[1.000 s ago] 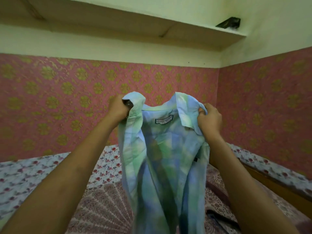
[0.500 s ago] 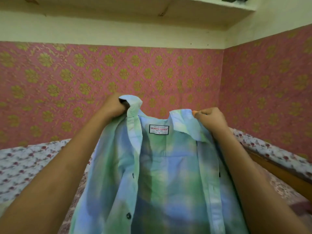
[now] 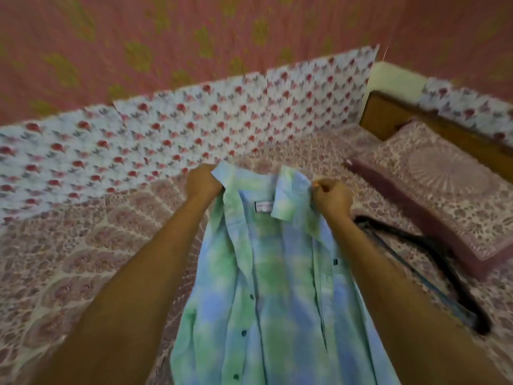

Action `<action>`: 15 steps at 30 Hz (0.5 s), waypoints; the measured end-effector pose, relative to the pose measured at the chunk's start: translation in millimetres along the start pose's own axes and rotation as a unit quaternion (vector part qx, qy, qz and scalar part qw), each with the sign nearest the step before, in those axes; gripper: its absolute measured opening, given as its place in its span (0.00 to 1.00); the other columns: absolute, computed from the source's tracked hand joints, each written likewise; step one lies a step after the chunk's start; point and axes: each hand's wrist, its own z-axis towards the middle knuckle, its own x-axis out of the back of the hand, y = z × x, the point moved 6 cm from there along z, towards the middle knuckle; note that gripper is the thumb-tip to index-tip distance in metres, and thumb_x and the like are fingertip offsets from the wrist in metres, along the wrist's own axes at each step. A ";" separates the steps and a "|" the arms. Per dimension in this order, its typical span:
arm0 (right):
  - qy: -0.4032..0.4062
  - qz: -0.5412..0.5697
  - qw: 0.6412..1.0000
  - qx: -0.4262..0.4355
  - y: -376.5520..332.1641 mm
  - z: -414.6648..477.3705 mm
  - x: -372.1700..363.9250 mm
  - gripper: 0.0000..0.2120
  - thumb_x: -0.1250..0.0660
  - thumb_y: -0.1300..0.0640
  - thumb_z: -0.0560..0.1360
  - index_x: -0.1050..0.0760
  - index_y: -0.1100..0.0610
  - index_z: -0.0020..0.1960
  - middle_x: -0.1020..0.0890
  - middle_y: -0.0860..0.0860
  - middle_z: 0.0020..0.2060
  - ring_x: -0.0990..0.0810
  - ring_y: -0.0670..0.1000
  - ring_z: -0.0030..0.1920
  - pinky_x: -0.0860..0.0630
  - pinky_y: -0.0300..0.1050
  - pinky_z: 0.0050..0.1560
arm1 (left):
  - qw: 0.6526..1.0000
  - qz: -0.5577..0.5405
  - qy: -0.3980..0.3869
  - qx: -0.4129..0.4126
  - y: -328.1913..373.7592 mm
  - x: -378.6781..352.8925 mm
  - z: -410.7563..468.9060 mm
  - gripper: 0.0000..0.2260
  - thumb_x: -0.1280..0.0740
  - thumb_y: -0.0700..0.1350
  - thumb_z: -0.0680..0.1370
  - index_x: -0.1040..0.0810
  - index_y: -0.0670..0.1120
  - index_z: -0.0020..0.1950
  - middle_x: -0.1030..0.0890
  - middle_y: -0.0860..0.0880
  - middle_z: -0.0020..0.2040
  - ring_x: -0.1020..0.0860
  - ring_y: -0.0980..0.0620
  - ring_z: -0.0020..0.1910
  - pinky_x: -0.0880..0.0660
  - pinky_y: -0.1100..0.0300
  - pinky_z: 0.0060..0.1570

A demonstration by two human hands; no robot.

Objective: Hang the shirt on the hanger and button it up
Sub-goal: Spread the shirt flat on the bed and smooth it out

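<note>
A blue-and-green plaid shirt [image 3: 274, 279] is spread open low over the bed, inside facing up, its white neck label showing. My left hand [image 3: 204, 182] grips the left side of the collar. My right hand [image 3: 331, 200] grips the right collar and shoulder edge. Dark buttons run down the left placket. A black hanger [image 3: 433, 254] lies on the bed to the right of the shirt, partly hidden behind my right forearm.
The bed has a pink patterned bedspread [image 3: 83, 259]. A matching pillow [image 3: 444, 190] lies at the right, against a wooden headboard [image 3: 388, 118]. A floral white sheet [image 3: 194, 129] lines the wall behind the bed.
Both hands have lowered the shirt from in front of the wall down toward the bed. The view has tilted down, and the hanger has come into sight at the right.
</note>
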 end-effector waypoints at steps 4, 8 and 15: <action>-0.138 -0.041 0.989 -0.025 71.4 3.9 -95.5 0.17 0.40 0.61 0.77 0.30 0.62 0.66 0.24 0.61 0.62 0.25 0.59 0.62 0.32 0.41 0.56 | 0.988 -0.098 -0.121 -0.002 -60.7 -116.4 25.8 0.12 0.40 0.29 0.75 0.24 0.35 0.57 0.22 0.38 0.52 0.22 0.42 0.47 0.27 0.62 0.41; -0.229 -0.072 0.971 -0.019 138.9 -38.6 -154.2 0.16 0.37 0.57 0.76 0.25 0.63 0.62 0.22 0.60 0.61 0.23 0.59 0.60 0.30 0.47 0.62 | 0.982 -0.049 -0.181 0.020 -147.8 -191.1 -7.6 0.14 0.37 0.29 0.73 0.24 0.33 0.59 0.24 0.36 0.62 0.25 0.40 0.62 0.34 0.60 0.59; -0.300 -0.129 0.941 -0.084 207.3 -106.2 -236.4 0.13 0.38 0.60 0.76 0.25 0.61 0.59 0.19 0.60 0.55 0.22 0.59 0.58 0.28 0.45 0.55 | 0.971 -0.008 -0.173 0.164 -293.8 -215.7 -73.5 0.16 0.39 0.41 0.70 0.22 0.35 0.55 0.22 0.36 0.57 0.25 0.38 0.59 0.30 0.49 0.60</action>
